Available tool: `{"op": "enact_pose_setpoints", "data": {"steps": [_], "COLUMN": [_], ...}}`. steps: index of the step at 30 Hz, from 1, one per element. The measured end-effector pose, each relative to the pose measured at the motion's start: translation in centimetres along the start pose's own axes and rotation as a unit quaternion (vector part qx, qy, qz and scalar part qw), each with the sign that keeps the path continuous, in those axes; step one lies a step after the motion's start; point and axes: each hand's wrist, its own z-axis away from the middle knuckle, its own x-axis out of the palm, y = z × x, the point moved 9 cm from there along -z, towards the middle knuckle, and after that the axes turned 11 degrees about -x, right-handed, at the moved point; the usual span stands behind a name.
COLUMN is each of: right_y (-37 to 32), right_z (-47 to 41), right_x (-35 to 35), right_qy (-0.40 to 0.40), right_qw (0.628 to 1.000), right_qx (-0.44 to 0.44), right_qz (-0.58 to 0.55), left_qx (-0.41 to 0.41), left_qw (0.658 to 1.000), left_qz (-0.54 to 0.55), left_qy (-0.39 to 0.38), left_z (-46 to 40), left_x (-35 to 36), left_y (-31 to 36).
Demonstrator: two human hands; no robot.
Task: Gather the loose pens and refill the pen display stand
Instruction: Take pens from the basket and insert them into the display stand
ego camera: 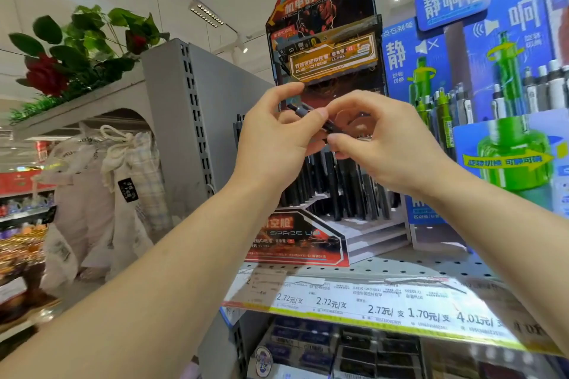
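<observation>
Both hands raised in front of the pen display stand (pixel 326 120), which sits on the perforated shelf (pixel 431 264) at about 1 o'clock from centre of view. My left hand (pixel 274 135) has its grip clamped on a dark pen (pixel 303 111), thumb and fingers pinching the barrel near its upper end; my right hand (pixel 378 144) pinches the same pen lower down, fingers curled close around it. The pen lies tilted, tip end toward 10 o'clock, held just above the row of black pens (pixel 338 188) already standing in the stand's slots. Judgement: pen is being oriented before insertion. Risks: the two-hand pinch hides the lower end, so I cannot tell which end points down; loading it inverted is possible. Slots look crowded; pushing in blind could tip neighbouring pens or jam between them. The light cardboard stand may shift toward 12 o'clock if pressed. The green pen display (pixel 505 120) at 3 o'clock stands near.
</observation>
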Motion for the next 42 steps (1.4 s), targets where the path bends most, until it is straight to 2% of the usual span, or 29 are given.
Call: {"op": "enact_pose_setpoints", "data": {"steps": [4,7,9,12,14,17,23,30,36,42], "right_y": [0.3,1.3,2.3,3.5,3.7,3.5,3.6,3.4,3.4,3.8], "right_z": [0.1,0.0,0.3,1.1,1.3,1.0,0.8,0.2,-0.2,0.0], "right_x": [-0.6,-1.0,-0.4,1.3,1.6,1.0,0.6,0.1,-0.2,-0.2], "right_qy": [0.009,-0.006,-0.064,-0.167,-0.201,-0.200,-0.202,-0.179,-0.161,-0.154], "right_qw": [0.998,0.988,0.975,0.952,0.938,0.932,0.929,0.940,0.949,0.955], "right_qx": [-0.010,0.005,0.030,0.059,0.064,0.059,0.069,0.051,0.050,0.064], "right_qz": [0.064,0.151,0.209,0.251,0.275,0.297,0.303,0.287,0.266,0.247], "left_qx": [0.029,0.092,0.116,0.128,0.139,0.155,0.137,0.170,0.220,0.215], "left_qw": [0.997,0.990,0.985,0.982,0.978,0.974,0.976,0.970,0.947,0.941], "left_qz": [0.051,-0.003,-0.053,-0.064,-0.077,-0.094,-0.051,-0.114,-0.217,-0.249], "left_qy": [0.049,0.111,0.116,0.124,0.132,0.138,0.160,0.133,0.091,0.082], "left_z": [0.3,0.4,0.6,0.6,0.6,0.8,0.2,0.6,1.4,1.8], "left_x": [-0.9,-2.3,-2.3,-2.3,-2.4,-2.3,-3.8,-1.7,1.1,1.6], "left_y": [-0.2,0.5,0.5,0.1,0.0,0.0,-0.1,-0.1,-0.2,-1.7]}}
